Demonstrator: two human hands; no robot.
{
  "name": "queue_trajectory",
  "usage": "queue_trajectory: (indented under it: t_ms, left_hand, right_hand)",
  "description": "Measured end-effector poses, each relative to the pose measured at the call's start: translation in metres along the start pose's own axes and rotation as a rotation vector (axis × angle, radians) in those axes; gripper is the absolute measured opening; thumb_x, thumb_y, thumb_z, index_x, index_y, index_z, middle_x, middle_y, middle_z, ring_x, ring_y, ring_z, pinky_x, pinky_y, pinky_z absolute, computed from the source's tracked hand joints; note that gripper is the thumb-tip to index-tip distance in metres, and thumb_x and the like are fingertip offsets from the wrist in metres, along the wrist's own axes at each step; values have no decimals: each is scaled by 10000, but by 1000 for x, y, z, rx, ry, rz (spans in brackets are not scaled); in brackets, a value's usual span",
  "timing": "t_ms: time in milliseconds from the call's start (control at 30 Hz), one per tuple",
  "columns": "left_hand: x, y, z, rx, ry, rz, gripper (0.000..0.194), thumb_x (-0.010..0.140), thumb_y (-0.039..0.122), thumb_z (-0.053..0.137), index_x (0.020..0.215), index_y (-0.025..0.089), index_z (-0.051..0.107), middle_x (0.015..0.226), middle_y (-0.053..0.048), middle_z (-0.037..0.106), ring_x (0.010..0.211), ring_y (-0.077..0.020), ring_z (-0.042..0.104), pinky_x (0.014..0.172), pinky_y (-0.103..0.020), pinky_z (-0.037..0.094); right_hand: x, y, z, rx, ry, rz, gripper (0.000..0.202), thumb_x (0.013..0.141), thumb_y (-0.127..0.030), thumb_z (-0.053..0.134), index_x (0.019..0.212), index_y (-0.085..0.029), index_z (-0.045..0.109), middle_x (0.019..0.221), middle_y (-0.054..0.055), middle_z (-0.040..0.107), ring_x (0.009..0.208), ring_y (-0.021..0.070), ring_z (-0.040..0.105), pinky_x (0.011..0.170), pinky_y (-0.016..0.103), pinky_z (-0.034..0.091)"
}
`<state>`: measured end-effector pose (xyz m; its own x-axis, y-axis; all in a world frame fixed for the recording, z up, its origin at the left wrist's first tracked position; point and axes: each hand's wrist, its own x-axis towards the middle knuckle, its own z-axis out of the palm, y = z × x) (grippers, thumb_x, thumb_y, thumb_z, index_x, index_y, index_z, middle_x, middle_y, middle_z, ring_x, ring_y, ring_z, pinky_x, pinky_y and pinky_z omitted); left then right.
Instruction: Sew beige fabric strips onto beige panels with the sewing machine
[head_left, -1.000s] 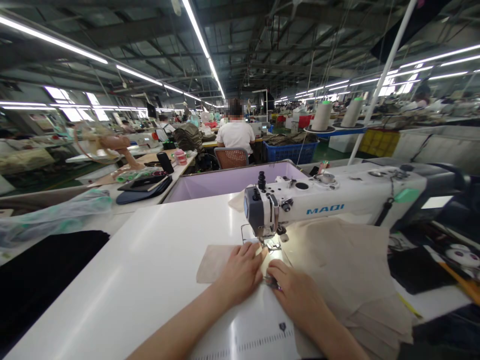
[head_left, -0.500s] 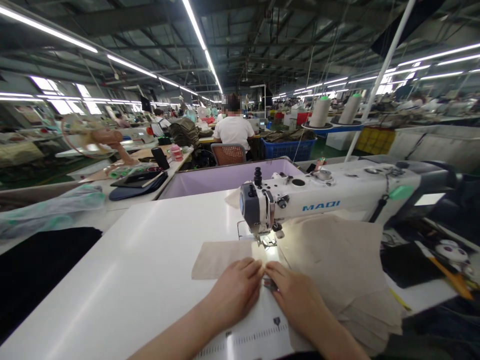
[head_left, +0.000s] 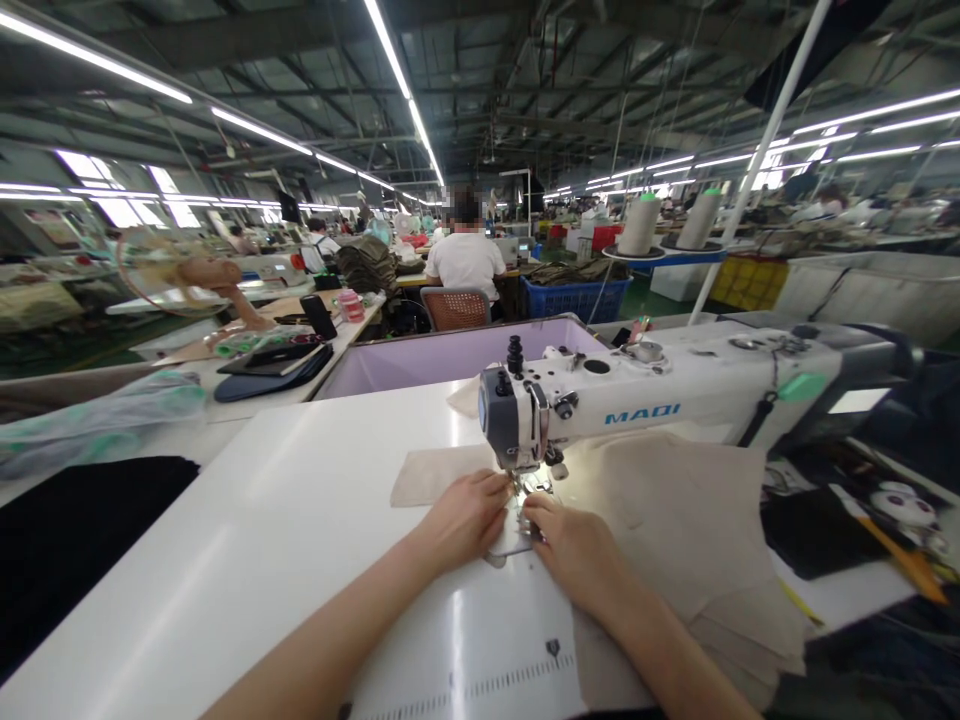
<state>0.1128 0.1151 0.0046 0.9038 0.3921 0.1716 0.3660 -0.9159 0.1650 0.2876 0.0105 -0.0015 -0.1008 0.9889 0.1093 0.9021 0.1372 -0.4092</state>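
A small beige fabric piece (head_left: 427,475) lies on the white sewing table, its right end running toward the presser foot (head_left: 536,485) of the sewing machine (head_left: 592,395). My left hand (head_left: 469,515) is closed on that piece's right end, fingers together, just left of the needle. My right hand (head_left: 577,550) is closed to the right of it, its bent fingertips close by the foot; what they hold is hidden. Beside and partly beneath my right forearm spreads a stack of larger beige fabric pieces (head_left: 675,530).
Behind the machine stands a lilac-lined bin (head_left: 420,362). Thread cones (head_left: 640,225) sit on a stand at right. Black cloth (head_left: 82,550) lies at the left edge, a plastic bag (head_left: 105,420) above it. A person in a white shirt (head_left: 465,260) sits ahead.
Both hands have moved forward toward the needle, and the small fabric piece has moved away from me with them. The gap between the hands is a little wider, baring the needle plate.
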Motion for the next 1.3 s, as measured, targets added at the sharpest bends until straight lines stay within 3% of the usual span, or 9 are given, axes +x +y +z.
queue_trajectory:
  t_ms: [133, 267, 400, 533, 667, 900, 1200, 1300]
  left_hand:
    - [-1, -7, 3, 3, -3, 24, 246, 978, 172, 485, 1177, 168, 630, 1163, -103, 658, 1064, -245, 607, 976, -378, 508]
    - [-8, -5, 10, 13, 53, -49, 331, 984, 177, 497, 1307, 173, 572, 1339, -111, 614, 1223, -276, 552, 1045, -441, 471]
    - [-16, 13, 8, 25, 42, -150, 251, 974, 172, 524, 1205, 175, 622, 1267, -104, 647, 1158, -297, 575, 997, -477, 498]
    - [-23, 39, 5, -55, -14, -111, 146, 976, 167, 517, 969, 168, 662, 1071, -89, 681, 1029, -262, 609, 944, -408, 535]
    - [-28, 48, 6, -57, -26, -67, 164, 960, 142, 519, 1041, 142, 661, 1154, -121, 668, 1084, -283, 593, 981, -426, 529]
    - [-24, 38, 4, -108, 2, -19, 218, 987, 141, 460, 1110, 151, 639, 1160, -122, 654, 1096, -270, 576, 977, -412, 532]
    - [-4, 7, 6, -65, 6, -33, 208, 951, 116, 496, 1045, 155, 677, 1115, -110, 664, 1066, -258, 593, 986, -405, 522]
    - [-1, 5, 3, -37, -13, -55, 216, 936, 103, 514, 1063, 160, 679, 1148, -99, 668, 1087, -251, 600, 995, -395, 519]
  right_hand:
    - [-7, 0, 1, 23, 6, 7, 259, 929, -111, 546, 1068, -248, 717, 1162, -2, 734, 973, 192, 717, 791, 253, 484]
    - [-14, -2, 3, 47, -19, 35, 278, 920, -94, 554, 1102, -239, 708, 1218, 7, 715, 1011, 202, 708, 818, 260, 490]
    - [-21, -6, 2, 58, -57, 74, 293, 919, -96, 550, 1137, -226, 696, 1276, 34, 691, 1068, 221, 693, 853, 274, 499]
    - [-28, -8, 1, 54, -86, 68, 332, 923, -95, 538, 1197, -222, 675, 1296, 45, 678, 1074, 229, 693, 867, 289, 509]
    - [-31, -8, 3, 29, -117, 56, 347, 909, -62, 529, 1177, -219, 683, 1244, 34, 694, 1033, 221, 702, 848, 288, 513]
    - [-25, -5, 2, -29, -111, 57, 295, 916, -78, 534, 1126, -216, 689, 1199, 32, 701, 1009, 216, 700, 790, 271, 494]
    - [2, 3, -2, -105, -22, 21, 194, 922, -134, 580, 1052, -220, 696, 1170, 31, 687, 928, 200, 706, 743, 261, 477]
    - [6, 4, -2, -104, -5, 21, 189, 927, -142, 586, 1053, -224, 701, 1164, 31, 682, 915, 197, 708, 749, 259, 481]
